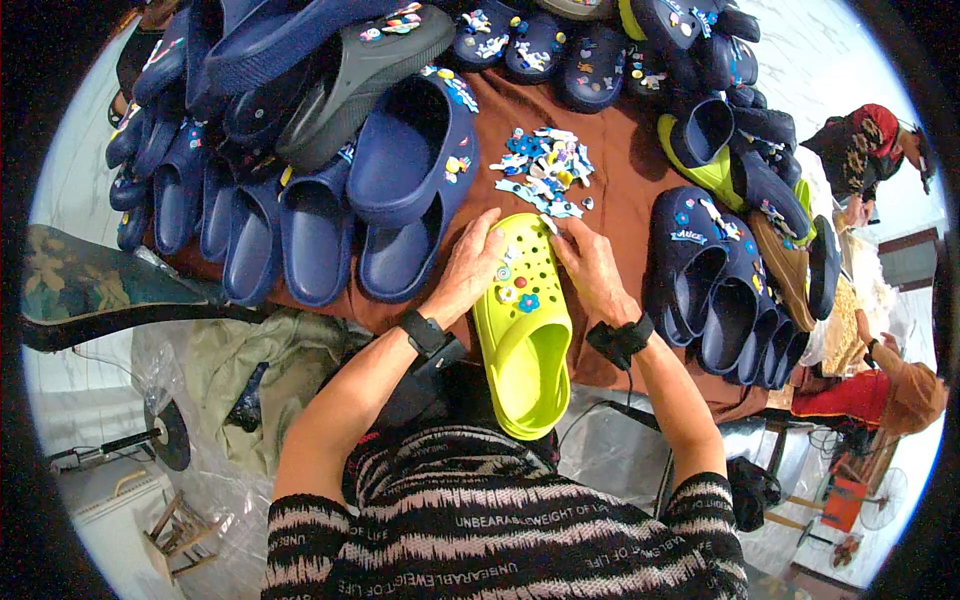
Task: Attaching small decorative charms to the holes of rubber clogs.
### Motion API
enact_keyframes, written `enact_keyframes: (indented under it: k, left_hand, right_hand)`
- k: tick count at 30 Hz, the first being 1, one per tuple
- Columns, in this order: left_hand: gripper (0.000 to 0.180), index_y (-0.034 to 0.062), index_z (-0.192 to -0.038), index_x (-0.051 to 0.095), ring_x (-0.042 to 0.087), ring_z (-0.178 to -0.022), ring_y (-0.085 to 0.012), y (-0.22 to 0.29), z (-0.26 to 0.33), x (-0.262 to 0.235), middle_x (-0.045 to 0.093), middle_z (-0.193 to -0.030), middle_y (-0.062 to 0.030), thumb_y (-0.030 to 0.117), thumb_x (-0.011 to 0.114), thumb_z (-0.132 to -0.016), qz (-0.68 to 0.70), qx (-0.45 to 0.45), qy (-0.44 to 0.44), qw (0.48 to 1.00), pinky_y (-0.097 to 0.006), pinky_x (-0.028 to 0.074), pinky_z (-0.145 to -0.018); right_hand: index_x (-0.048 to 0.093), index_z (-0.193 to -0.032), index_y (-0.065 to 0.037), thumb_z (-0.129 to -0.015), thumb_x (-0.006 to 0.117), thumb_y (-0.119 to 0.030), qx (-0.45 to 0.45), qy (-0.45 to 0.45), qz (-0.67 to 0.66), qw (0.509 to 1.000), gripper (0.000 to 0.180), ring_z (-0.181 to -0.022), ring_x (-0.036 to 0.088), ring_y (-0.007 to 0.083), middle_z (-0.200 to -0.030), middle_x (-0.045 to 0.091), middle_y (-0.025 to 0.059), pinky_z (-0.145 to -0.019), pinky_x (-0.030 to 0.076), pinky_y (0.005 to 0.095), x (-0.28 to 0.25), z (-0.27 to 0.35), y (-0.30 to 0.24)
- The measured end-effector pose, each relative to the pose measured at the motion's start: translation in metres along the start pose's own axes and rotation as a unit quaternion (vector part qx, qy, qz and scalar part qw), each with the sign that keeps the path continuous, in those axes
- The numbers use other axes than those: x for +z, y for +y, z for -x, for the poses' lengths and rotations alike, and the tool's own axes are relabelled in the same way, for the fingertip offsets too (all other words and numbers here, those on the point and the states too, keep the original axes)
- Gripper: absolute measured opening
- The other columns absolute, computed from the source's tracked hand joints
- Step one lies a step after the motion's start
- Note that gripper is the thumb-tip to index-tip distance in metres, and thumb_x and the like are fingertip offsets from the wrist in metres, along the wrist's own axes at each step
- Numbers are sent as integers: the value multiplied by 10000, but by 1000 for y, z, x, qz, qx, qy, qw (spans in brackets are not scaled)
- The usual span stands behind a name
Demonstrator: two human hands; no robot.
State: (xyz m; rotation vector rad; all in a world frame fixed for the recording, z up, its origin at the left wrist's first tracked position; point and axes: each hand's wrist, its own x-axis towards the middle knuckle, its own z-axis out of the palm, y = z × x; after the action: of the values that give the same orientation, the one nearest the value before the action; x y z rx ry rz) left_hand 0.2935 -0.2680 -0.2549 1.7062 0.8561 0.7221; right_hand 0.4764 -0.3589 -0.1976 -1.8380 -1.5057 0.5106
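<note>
Left hand and right hand are gripping the lime clog at table centre. Loose charms are lying at 12 o'clock; navy clogs are crowding 10, more navy pairs at 3.

A brown table bears stacked navy clogs along its left side, a grey clog on top of them. More navy clogs crowd its right edge. Below its left corner lies an olive cloth.
</note>
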Motion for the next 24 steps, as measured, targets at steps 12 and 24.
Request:
enact_keyframes:
  k: [12,24]
  left_hand:
    - [417,30,-1402,502,582,-1143,-173,-2,-2,-10,589,-1303,-120,234,518,-1039,138,-37,-24,990,-312,472,-991]
    - [326,7,-1311,585,629,-1099,-208,21,-18,1,659,-1226,-146,139,489,-1029,56,-12,29,998,-325,491,-949]
  right_hand:
    - [655,-1106,0,-935,608,-110,-55,60,-42,996,209,-751,669,324,-908,676,176,-656,526,396,10,15,1]
    - [602,-1000,-3,-856,554,-65,-178,-123,242,946,164,-831,662,390,-907,620,195,-688,539,461,-18,-3,-14]
